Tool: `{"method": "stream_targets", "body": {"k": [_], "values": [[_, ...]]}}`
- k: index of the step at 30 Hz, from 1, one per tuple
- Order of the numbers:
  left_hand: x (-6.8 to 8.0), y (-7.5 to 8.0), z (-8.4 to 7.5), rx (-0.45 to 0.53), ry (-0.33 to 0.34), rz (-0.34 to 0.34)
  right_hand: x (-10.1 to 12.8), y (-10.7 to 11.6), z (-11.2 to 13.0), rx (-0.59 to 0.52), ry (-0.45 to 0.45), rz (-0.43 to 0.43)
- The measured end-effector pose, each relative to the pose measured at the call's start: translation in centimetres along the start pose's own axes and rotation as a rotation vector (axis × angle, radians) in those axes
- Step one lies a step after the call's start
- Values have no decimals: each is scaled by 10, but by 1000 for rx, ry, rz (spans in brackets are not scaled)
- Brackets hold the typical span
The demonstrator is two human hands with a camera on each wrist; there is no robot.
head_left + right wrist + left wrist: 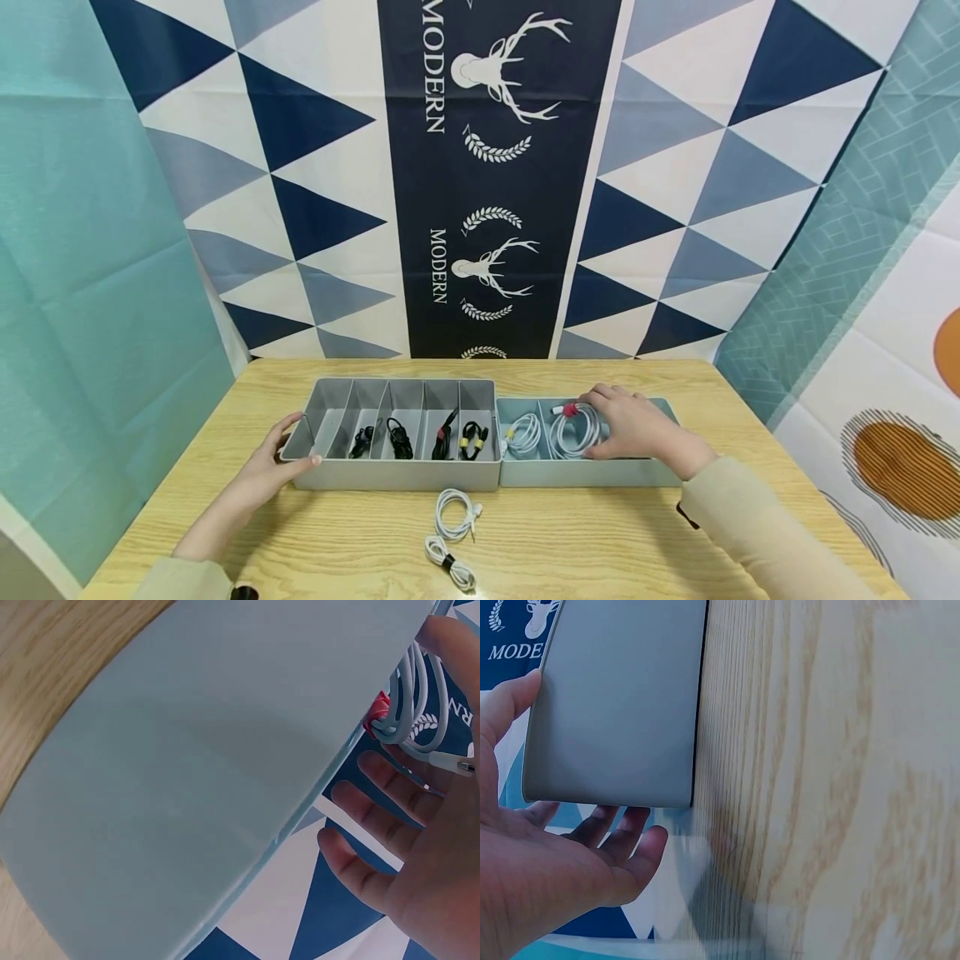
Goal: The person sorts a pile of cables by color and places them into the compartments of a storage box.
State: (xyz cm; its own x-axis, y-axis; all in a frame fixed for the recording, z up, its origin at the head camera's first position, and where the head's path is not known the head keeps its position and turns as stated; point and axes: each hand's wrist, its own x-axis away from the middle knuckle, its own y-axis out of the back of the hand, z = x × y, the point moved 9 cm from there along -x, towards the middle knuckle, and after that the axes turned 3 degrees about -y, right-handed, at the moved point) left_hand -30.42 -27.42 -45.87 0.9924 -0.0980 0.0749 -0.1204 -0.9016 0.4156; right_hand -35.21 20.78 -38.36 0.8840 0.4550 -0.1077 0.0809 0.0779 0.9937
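Clearly, the one word I can read on my feed is "MODERN", in white capitals turned sideways on the backdrop (330, 142) beside stag heads and leaf sprigs; triangles in navy, grey-blue and white flank that dark panel. Below it, two smooth, plastic-looking organizers sit end to end on the wood-grained tabletop (337, 542), their long axes running left to right. My left hand (262, 467) is clamped round the left end of the grey organizer (397, 475), thumb at the front rim, fingers against the end wall. Thin dividers cut it into five compartments, and the four right-hand ones hold bundled black cables (399, 442), one with a red tie and one with yellow ties.

My right hand (637, 425) is well apart from the left, over the pale blue organizer (585, 475). Its thumb and fingers curve round a coiled white cable (557, 435) in the middle compartment; the loop is rounded, bound by a red tie (570, 410), and its plug points left in my head view. Next to it, in the left compartment, lies a yellow-tied white cable (531, 433).

Nearer me on the tabletop, I see a round white coil (440, 512) and a narrower black-tied bundle (461, 575), which slants from upper left to lower right.
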Motion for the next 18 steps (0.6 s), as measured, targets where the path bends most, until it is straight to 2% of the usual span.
{"method": "stream_targets", "body": {"k": [18], "values": [[1, -1, 0, -3, 5, -3, -5, -13, -6, -56, -1, 24]]}}
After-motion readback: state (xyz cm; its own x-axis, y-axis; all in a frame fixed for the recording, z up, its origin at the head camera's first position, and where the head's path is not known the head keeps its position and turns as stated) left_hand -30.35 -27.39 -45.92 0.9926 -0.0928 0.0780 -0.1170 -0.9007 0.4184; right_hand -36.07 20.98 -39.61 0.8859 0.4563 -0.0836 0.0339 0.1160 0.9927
